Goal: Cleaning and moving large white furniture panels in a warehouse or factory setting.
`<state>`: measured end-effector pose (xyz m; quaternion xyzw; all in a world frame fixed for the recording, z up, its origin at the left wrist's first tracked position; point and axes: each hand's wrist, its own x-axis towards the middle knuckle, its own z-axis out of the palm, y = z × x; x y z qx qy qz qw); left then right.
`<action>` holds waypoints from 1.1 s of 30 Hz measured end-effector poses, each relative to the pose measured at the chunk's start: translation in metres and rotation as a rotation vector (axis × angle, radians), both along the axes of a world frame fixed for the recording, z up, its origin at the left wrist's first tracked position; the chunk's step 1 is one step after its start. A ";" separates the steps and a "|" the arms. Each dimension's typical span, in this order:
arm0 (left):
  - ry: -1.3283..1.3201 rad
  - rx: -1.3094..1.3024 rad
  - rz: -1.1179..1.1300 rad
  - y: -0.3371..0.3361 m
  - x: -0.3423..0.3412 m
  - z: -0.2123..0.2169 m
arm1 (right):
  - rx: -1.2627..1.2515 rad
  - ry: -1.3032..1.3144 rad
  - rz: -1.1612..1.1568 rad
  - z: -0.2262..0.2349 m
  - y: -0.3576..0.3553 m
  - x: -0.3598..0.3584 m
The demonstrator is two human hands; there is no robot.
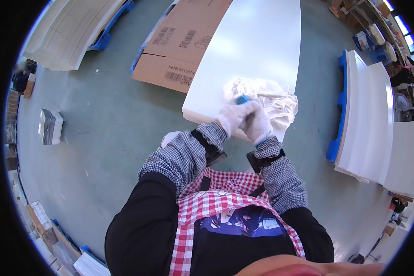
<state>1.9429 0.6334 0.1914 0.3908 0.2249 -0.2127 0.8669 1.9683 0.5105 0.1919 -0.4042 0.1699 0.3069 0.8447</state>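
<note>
Both of my hands wear white gloves and meet over the near end of a long white panel (244, 46), which lies on top of a stack. My left hand (234, 116) is closed, and a small blue object (242, 99) juts out at its far side; its kind is too small and covered to tell. Pressed against it, my right hand (259, 126) is also closed, and what its fingers hold is hidden. A crumpled white cloth (276, 103) lies on the panel just beyond and to the right of my hands.
Left of the panel lies a flat brown cardboard carton (170, 69). More white panels (365, 115) stand on a blue pallet (340, 106) at the right. Another panel stack (69, 32) is at the far left. A wrapped bundle (50, 126) sits on the green floor (110, 138).
</note>
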 end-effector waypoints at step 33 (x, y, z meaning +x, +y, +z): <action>-0.522 1.878 -0.046 0.040 0.009 -0.025 | -1.684 -1.638 1.032 0.032 0.109 0.254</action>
